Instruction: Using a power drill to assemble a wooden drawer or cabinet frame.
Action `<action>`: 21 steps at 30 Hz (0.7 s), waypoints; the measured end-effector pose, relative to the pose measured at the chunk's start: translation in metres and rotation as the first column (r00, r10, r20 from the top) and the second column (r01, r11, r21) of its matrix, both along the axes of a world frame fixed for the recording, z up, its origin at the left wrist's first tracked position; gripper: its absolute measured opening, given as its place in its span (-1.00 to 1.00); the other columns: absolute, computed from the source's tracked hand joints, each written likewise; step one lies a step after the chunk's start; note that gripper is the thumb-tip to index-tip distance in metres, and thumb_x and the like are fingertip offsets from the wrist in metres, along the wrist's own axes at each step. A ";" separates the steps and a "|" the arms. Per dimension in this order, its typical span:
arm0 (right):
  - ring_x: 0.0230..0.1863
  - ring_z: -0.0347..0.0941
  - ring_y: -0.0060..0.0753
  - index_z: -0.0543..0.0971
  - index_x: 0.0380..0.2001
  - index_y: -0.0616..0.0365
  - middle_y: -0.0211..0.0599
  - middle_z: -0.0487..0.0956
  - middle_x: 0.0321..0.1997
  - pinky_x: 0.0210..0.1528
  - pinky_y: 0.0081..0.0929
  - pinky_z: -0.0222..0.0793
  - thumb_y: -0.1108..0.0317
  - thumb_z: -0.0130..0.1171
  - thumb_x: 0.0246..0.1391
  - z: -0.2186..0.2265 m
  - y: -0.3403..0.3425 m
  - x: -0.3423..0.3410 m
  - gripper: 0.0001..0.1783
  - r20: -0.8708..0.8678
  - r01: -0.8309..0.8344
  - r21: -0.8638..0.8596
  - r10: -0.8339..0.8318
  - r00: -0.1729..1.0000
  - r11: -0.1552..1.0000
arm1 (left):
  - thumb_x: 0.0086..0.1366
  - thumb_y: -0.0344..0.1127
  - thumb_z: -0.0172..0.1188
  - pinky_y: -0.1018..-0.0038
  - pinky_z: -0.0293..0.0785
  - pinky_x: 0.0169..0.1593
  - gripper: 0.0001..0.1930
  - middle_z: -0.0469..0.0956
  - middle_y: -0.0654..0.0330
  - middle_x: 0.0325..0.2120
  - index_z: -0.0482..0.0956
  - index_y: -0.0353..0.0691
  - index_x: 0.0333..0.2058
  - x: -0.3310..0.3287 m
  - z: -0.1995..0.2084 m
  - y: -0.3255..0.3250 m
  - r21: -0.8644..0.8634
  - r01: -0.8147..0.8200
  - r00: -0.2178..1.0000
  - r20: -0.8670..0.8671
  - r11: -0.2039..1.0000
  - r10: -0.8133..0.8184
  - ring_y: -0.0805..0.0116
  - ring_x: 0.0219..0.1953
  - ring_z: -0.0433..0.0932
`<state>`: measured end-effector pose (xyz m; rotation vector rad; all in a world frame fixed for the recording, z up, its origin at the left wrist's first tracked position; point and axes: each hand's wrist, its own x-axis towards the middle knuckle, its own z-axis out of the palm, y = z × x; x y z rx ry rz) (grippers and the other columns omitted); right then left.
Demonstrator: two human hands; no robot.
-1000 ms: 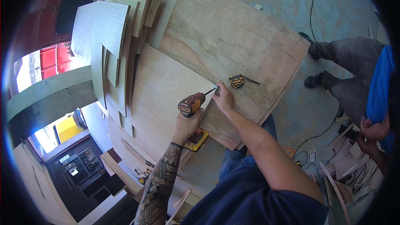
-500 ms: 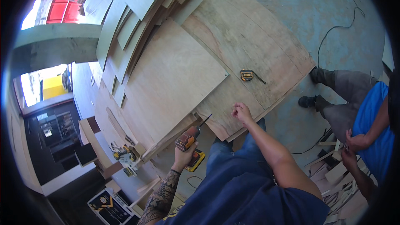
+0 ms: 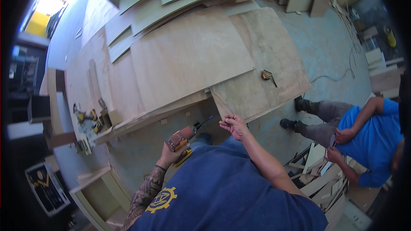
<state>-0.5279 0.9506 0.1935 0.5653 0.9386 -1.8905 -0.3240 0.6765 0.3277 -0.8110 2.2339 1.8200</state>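
Note:
My left hand is wrapped round the grip of an orange-brown and black cordless drill with a yellow battery at its base. The drill's long thin bit points right and slightly away from me. Close to the tip of the bit is my right hand, thumb and fingers pinched together; whatever is between them is too small to make out. Both hands are in front of my body, just off the near edge of a plywood sheet. A tape measure lies on another plywood panel to the right.
Stacked cut boards lie at the back of the work surface. Several power tools sit at its left end. A co-worker in a blue shirt stands at the right, near a heap of wood offcuts. A cable crosses the floor.
My view has turned and shifted. My right hand has come from over the panel to beside the drill bit. The drill stays in my left hand.

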 end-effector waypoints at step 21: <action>-0.02 0.77 -0.17 0.67 -0.06 0.28 -0.08 0.76 -0.08 0.15 -0.23 0.76 0.44 0.17 0.46 0.021 -0.185 0.029 -0.84 0.082 -0.298 -0.336 0.343 0.936 0.893 | 0.29 -0.23 0.52 0.46 0.65 -0.09 -0.57 0.74 0.25 -0.24 0.62 -0.29 0.04 0.110 0.029 -0.020 -0.066 -0.346 0.935 -0.106 0.936 0.338 0.49 -0.23 0.70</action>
